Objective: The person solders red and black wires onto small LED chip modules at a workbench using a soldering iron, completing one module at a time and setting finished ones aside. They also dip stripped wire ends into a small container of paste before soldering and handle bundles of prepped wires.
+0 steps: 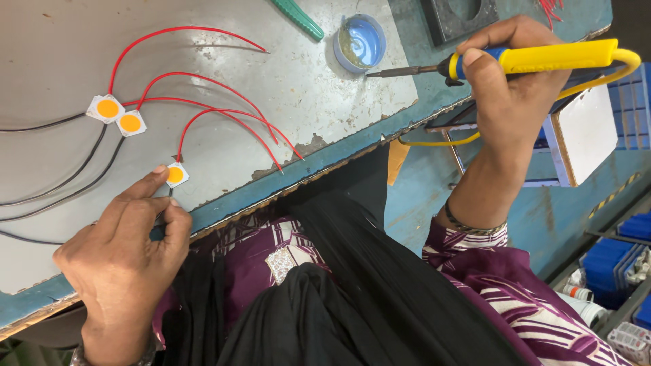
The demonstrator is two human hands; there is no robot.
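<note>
1. Soldering iron (536, 59) runs almost flat across the top right, long axis left to right, with the metal tip aimed left and ending right at the edge of the small blue tin (359, 42).
2. Right hand (513, 81) is wrapped shut around the iron's yellow handle, thumb over the blue collar near the front. So the handle sits inside the fist and the tip sticks out to the left of it (the yellow cord loops off the back end on the right).
3. Left hand (125, 254) is down at the near edge of the grey work surface (285, 95). Its fingers are pinched together on a thin black lead, and the index fingertip touches the small white LED chip (175, 175) with the orange centre.
4. That chip lies just above and right of the left hand, well apart from the iron.
5. Two more LED chips (119, 115) sit side by side further up on the left, red wires (224, 112) curving off to the right and black wires (61, 183) to the left.
</note>
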